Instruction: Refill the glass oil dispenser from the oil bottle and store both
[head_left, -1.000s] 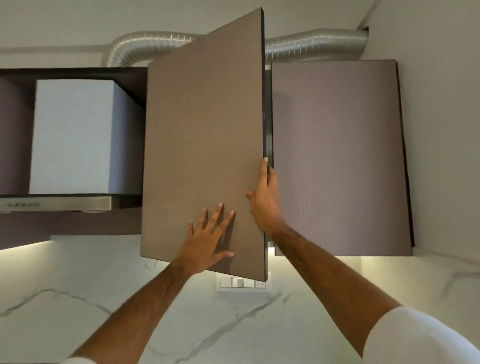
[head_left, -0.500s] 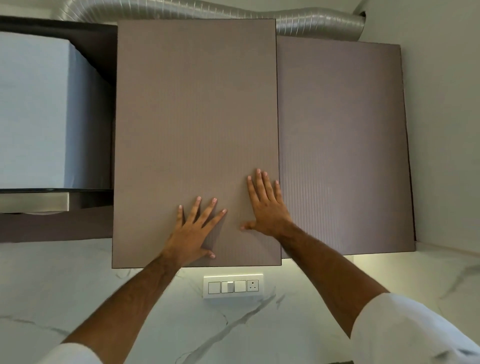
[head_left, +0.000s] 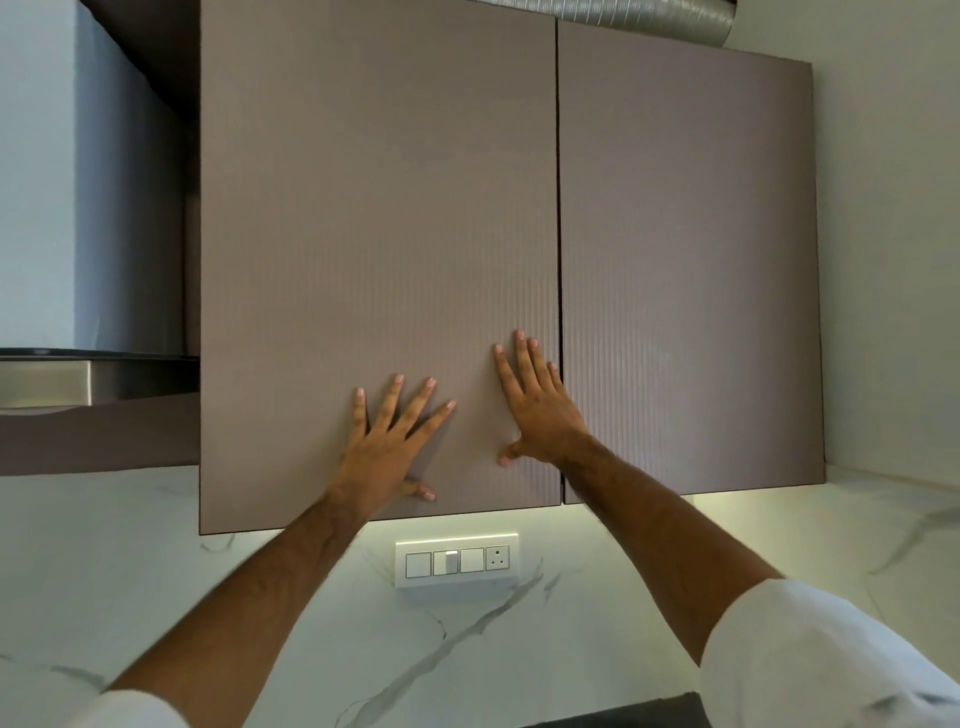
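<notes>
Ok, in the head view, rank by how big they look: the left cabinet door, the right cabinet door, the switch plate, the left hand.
1. Left door and right door: much alike; the left looks larger, but it is cut off at the top and perhaps nearer, so no firm ranking.
2. Left hand.
3. Switch plate, close to the hand in size.

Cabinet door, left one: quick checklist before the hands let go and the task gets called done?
1. Left door flush with right door: ok, only a thin seam between them.
2. Left hand flat on the door, holding nothing: ok.
3. Right hand flat by the seam edge, holding nothing: ok.
4. Fingers clear of the seam: ok, none in it.
5. Dispenser and bottle stored inside: cannot tell, doors hide the shelves.
6. Door latched: cannot tell.
</notes>
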